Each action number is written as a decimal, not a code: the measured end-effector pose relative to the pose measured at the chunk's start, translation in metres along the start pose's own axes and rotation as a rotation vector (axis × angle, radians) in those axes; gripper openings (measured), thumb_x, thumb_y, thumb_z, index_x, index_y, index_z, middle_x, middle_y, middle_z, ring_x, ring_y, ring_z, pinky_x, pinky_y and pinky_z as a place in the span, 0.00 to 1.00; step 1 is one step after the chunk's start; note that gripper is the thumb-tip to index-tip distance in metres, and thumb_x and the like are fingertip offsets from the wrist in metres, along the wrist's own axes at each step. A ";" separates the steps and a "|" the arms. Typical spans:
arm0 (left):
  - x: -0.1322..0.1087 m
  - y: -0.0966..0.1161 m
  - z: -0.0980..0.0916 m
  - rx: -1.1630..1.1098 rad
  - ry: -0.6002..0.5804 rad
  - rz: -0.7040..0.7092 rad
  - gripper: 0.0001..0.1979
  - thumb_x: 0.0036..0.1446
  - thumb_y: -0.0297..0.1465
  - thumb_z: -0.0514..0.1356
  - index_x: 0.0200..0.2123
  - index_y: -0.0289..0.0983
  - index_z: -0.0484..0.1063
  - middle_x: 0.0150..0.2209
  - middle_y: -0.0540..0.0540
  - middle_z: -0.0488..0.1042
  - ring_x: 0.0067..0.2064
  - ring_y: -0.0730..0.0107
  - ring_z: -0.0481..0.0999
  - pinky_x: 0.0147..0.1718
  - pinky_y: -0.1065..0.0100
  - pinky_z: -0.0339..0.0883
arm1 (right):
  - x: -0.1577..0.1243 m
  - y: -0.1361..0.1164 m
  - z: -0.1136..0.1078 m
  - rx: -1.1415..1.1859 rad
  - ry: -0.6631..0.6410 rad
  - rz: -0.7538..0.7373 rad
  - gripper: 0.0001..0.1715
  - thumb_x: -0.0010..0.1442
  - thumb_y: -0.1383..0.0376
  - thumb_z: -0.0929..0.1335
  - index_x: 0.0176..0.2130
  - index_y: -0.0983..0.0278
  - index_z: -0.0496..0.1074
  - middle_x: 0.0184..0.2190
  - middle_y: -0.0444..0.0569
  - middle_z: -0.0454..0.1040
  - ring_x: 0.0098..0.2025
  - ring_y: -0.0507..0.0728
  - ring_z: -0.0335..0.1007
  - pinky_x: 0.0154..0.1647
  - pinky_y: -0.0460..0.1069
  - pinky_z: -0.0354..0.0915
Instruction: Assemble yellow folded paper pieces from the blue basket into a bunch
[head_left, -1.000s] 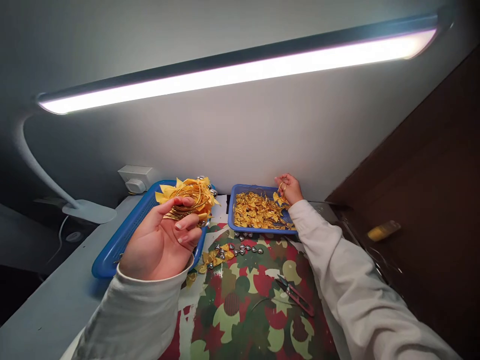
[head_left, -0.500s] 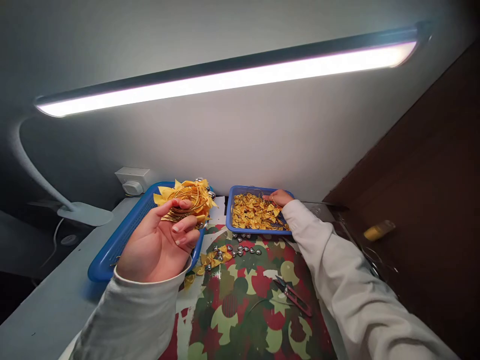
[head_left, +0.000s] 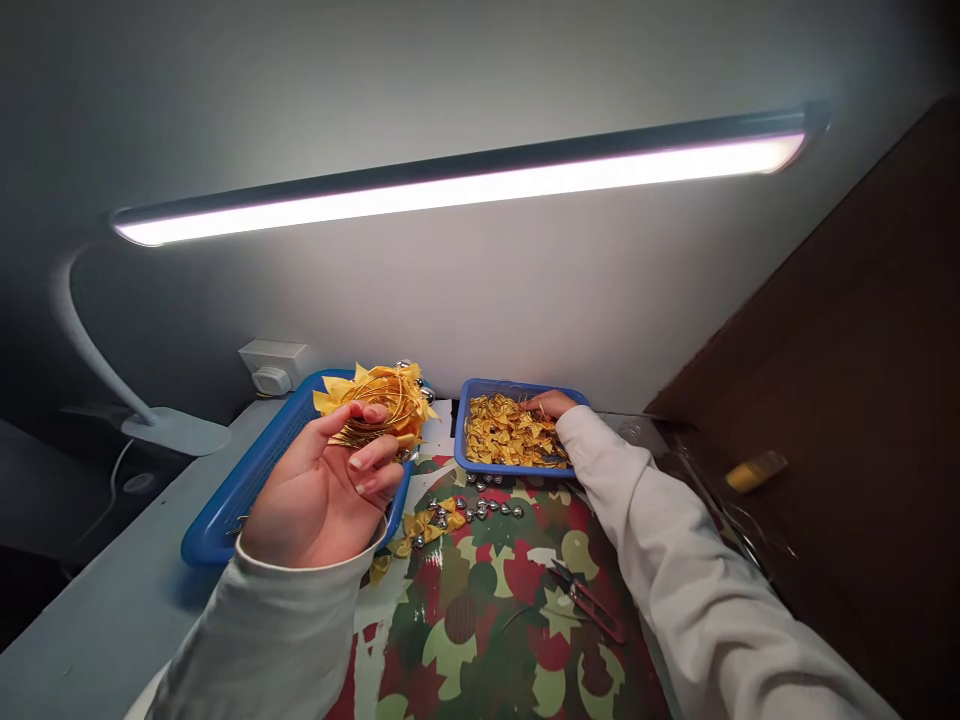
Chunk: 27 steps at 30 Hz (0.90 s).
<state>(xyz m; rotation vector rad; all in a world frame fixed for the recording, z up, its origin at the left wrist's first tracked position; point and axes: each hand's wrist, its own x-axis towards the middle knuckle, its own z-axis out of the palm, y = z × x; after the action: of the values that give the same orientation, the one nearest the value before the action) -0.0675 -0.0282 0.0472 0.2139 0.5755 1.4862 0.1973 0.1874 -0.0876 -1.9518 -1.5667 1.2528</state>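
My left hand (head_left: 322, 490) is raised palm up, its fingers closed on a bunch of yellow ribbon bows with gold loops (head_left: 379, 400), held above a long blue tray (head_left: 232, 490). My right hand (head_left: 551, 404) reaches into a small blue tray (head_left: 514, 468) full of yellow bows (head_left: 506, 435) near the wall. Its fingers are down among the bows and mostly hidden. Small silver bells (head_left: 487, 508) and a couple of loose yellow bows (head_left: 424, 522) lie on the patterned mat between the trays.
A red, green and cream camouflage-pattern mat (head_left: 495, 620) covers the table. Thread snips (head_left: 589, 600) lie on it by my right sleeve. A lamp bar (head_left: 465, 185) hangs overhead, with its base (head_left: 176, 432) and a wall socket (head_left: 271, 365) at left. A dark brown panel (head_left: 847, 400) stands at right.
My right hand, raised over the small tray's right rim holding a bow a second ago, has dropped into the pile of bows. My left hand has kept its bunch almost still.
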 end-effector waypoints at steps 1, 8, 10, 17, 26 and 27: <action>0.000 0.000 0.000 0.001 -0.014 -0.004 0.09 0.59 0.24 0.45 0.30 0.34 0.63 0.22 0.53 0.63 0.15 0.82 0.60 0.11 0.76 0.55 | 0.000 0.001 0.000 0.018 -0.011 0.001 0.23 0.38 0.54 0.76 0.29 0.69 0.74 0.12 0.38 0.57 0.15 0.43 0.44 0.16 0.42 0.42; -0.005 0.001 -0.001 -0.015 -0.052 0.002 0.08 0.59 0.24 0.46 0.30 0.34 0.63 0.23 0.53 0.64 0.16 0.82 0.61 0.12 0.76 0.57 | -0.010 -0.001 -0.007 0.202 -0.078 -0.062 0.20 0.44 0.58 0.74 0.34 0.70 0.72 0.12 0.36 0.54 0.15 0.42 0.43 0.15 0.40 0.45; -0.005 0.001 -0.001 -0.016 -0.054 -0.001 0.08 0.58 0.24 0.47 0.31 0.34 0.63 0.23 0.53 0.64 0.15 0.82 0.61 0.12 0.77 0.58 | -0.018 -0.003 -0.015 0.246 -0.093 -0.078 0.20 0.44 0.59 0.74 0.34 0.70 0.72 0.12 0.35 0.52 0.14 0.42 0.43 0.15 0.40 0.48; 0.006 -0.009 -0.005 0.182 -0.085 0.014 0.05 0.55 0.24 0.51 0.29 0.34 0.65 0.25 0.52 0.66 0.16 0.82 0.60 0.10 0.77 0.57 | -0.056 -0.011 -0.048 0.337 -0.144 -0.173 0.20 0.43 0.58 0.74 0.32 0.69 0.70 0.21 0.41 0.65 0.16 0.41 0.46 0.17 0.41 0.54; 0.036 -0.038 -0.016 0.430 -0.119 -0.096 0.03 0.50 0.27 0.60 0.29 0.32 0.68 0.27 0.50 0.68 0.17 0.84 0.62 0.09 0.82 0.52 | -0.118 -0.026 -0.058 0.251 -0.283 -0.399 0.21 0.38 0.58 0.74 0.28 0.70 0.69 0.33 0.48 0.71 0.29 0.46 0.61 0.26 0.40 0.57; 0.037 -0.040 -0.016 0.434 -0.121 -0.100 0.03 0.50 0.26 0.60 0.29 0.31 0.68 0.27 0.50 0.68 0.17 0.84 0.62 0.09 0.82 0.52 | -0.122 -0.027 -0.058 0.229 -0.297 -0.435 0.21 0.39 0.57 0.74 0.28 0.70 0.69 0.34 0.49 0.71 0.30 0.47 0.62 0.27 0.40 0.57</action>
<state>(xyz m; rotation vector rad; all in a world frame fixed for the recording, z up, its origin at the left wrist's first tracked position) -0.0410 0.0004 0.0057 0.6002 0.7950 1.2290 0.2269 0.0999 0.0151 -1.2406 -1.7696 1.4914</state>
